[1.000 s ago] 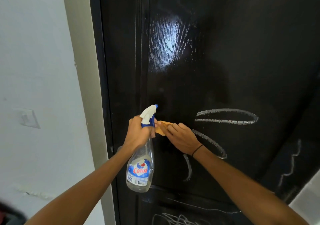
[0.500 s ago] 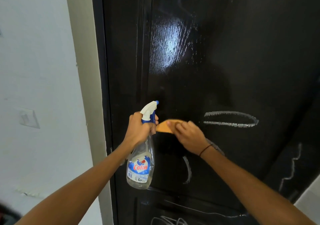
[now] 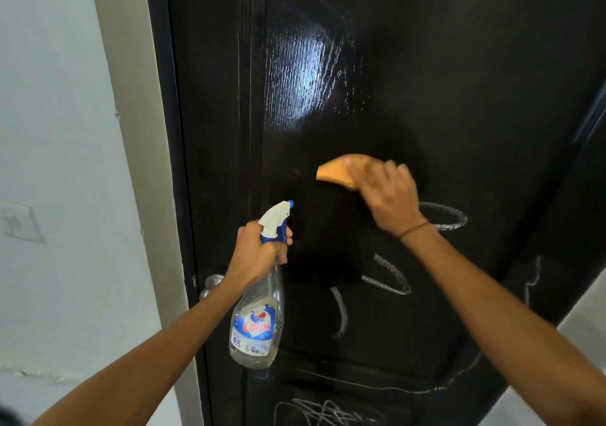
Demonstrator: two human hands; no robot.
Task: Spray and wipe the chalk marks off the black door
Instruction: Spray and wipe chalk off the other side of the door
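The head view looks at a glossy black door (image 3: 442, 97) with a bright patch of reflected light high on its panel, above both hands.

The left hand (image 3: 259, 251) is curled tight around the neck of a clear spray bottle (image 3: 255, 324), with fingers wrapped at the blue collar just under the white trigger head. The blue nozzle tip points toward the door, up and to the right of this hand. The bottle body hangs below the hand, tilted a little, showing a blue and red label; the liquid level inside cannot be told.

The right hand (image 3: 383, 192) sits higher and to the right of the left hand. It presses an orange cloth (image 3: 334, 171) flat against the door, fingers spread over the cloth's right part, so that only the cloth's left end shows beyond the fingertips. The hand is blurred, so the exact finger pose is unclear. A thin dark band circles the right wrist.

White chalk marks (image 3: 390, 278) lie on the door below and to the right of the right hand: an oval loop just beside the wrist, another loop under the forearm, a curved stroke lower down, and scribbles near the bottom edge.

A round metal door knob (image 3: 211, 284) shows just behind the left wrist. Farther left stand the pale door frame and a white wall with a light switch (image 3: 19, 222).
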